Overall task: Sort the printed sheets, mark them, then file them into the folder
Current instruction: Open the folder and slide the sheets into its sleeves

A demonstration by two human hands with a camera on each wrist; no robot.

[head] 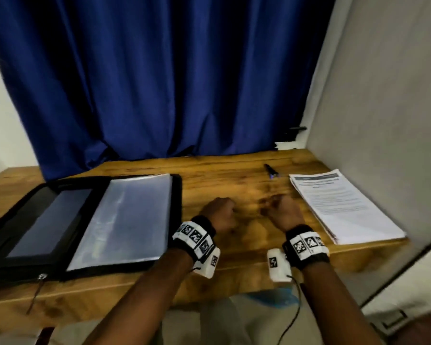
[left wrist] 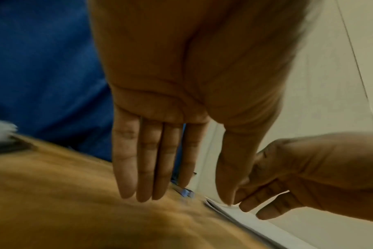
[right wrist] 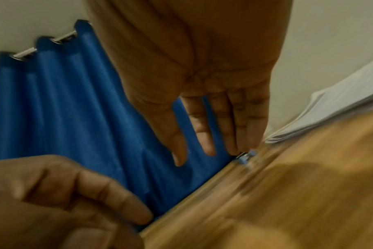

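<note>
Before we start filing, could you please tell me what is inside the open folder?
The folder lies open on the table. Its right half holds clear sleeves; its left half shows a dark pocket. Whether any sheet sits under the top sleeve cannot be seen.

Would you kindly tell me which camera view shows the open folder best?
The head view: the folder lies open there in full. The left wrist view catches only a blurred corner of it; the right wrist view shows none.
</note>
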